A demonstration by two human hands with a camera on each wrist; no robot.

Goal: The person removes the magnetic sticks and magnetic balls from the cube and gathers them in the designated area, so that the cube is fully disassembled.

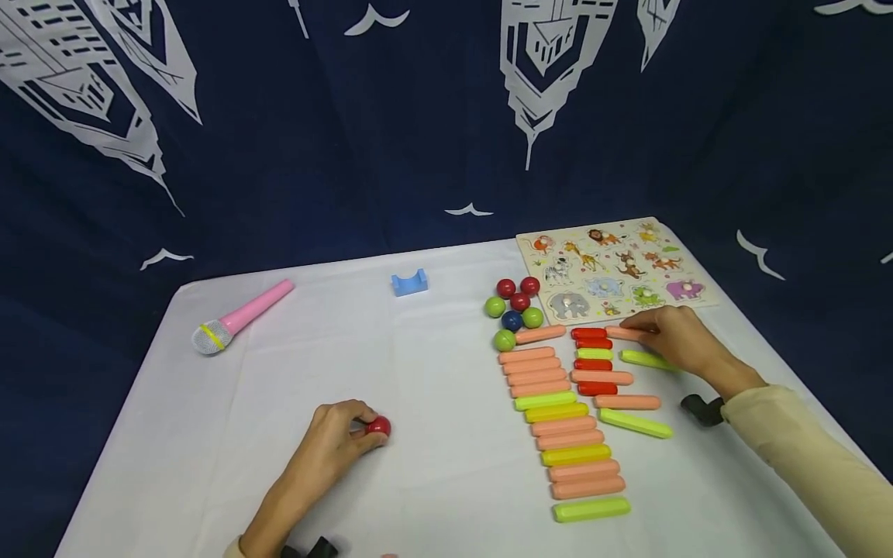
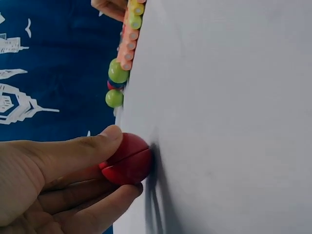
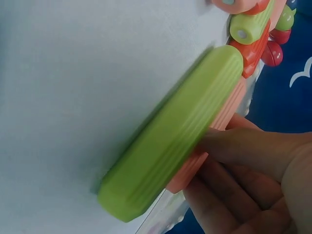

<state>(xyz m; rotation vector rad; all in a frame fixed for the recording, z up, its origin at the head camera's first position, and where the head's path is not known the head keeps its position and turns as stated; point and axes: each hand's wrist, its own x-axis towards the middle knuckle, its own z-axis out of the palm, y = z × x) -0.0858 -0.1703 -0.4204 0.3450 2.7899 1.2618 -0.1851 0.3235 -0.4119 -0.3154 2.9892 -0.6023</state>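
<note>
My left hand pinches a red ball between thumb and fingers, low at the white table's surface. A groove runs across the ball in the left wrist view. At the far right, my right hand holds a salmon-coloured ridged stick by thumb and fingers. Just in front of that stick lies a light green ridged stick, which partly hides it in the right wrist view. Short red sticks sit left of the held one, in a column with green and salmon pieces.
A long column of salmon, yellow and green sticks lies left of the shorter one. Red, green and blue balls cluster behind it. An animal puzzle board is at the back right. A pink microphone and blue block lie further left.
</note>
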